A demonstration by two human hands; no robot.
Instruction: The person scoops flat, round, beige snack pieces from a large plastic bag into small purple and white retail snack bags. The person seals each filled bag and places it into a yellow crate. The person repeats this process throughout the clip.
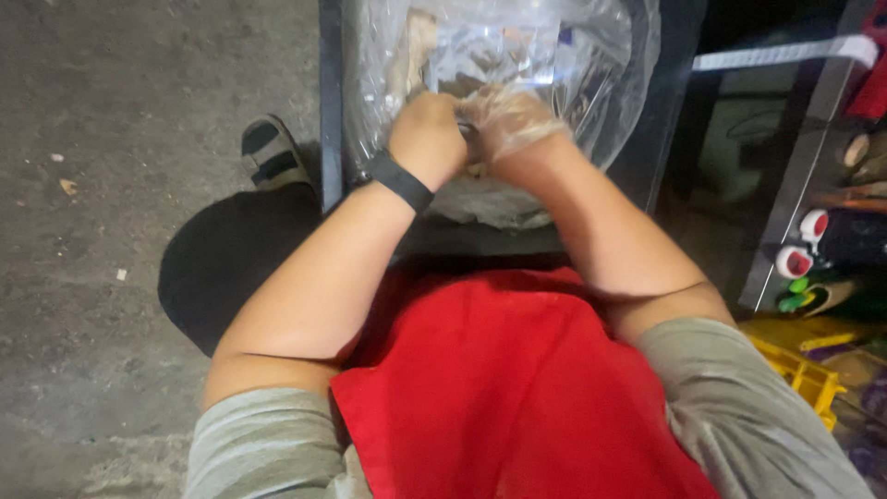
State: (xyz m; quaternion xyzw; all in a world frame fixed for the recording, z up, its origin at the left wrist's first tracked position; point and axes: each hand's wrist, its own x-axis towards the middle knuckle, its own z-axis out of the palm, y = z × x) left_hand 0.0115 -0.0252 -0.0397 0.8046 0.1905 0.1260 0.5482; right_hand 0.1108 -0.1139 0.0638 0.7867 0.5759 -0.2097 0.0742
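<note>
Clear, crinkled plastic was what both our hands were buried in. Our right hand (511, 120), in a thin see-through glove, was curled into a fist on a fold of the plastic bag (591, 65), and our bare left hand (428, 137), with a black wristband (399, 180) just behind it, was clenched on the same bunched film, knuckle against knuckle with the right. What lay between the two fists we could not tell; something dark showed there, too small to make out.

Just beyond the hands the bag spread wide over a dark frame (330, 102), with pale, brownish lumps (416, 46) dim inside it, further out than our knuckles. Below the wrists hung our red apron (517, 388). Out past the left forearm a sandal (271, 152) rested on the gritty concrete floor (120, 120). Out past the right forearm stood bottles with red and white caps (802, 245) and a yellow crate (804, 374).

We judged the film the weak point: two fists pulling apart on one thin fold could tear it and spill the contents toward the apron. The glove could also slip on slick plastic.
</note>
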